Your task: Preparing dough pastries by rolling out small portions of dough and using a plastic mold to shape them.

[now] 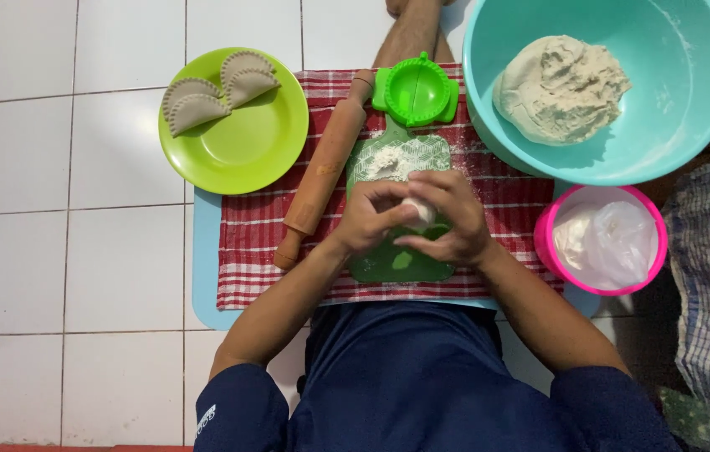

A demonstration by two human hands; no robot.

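Both my hands are cupped around a small ball of pale dough (418,211) above a green cutting board (397,261). My left hand (369,219) wraps it from the left, my right hand (448,218) from the right and above. A heap of white flour (390,161) lies on the far end of the board. Beyond it sits a round green dumpling press (416,90), lying open. A wooden rolling pin (326,166) lies slanted just left of the board.
A lime green plate (248,142) at the left holds three folded raw dumplings (219,89). A teal bowl (681,125) with a large dough lump (560,87) stands at the right; below it is a pink bowl (549,236) with a plastic bag. A red checked cloth (250,251) covers a blue mat on a white tiled floor.
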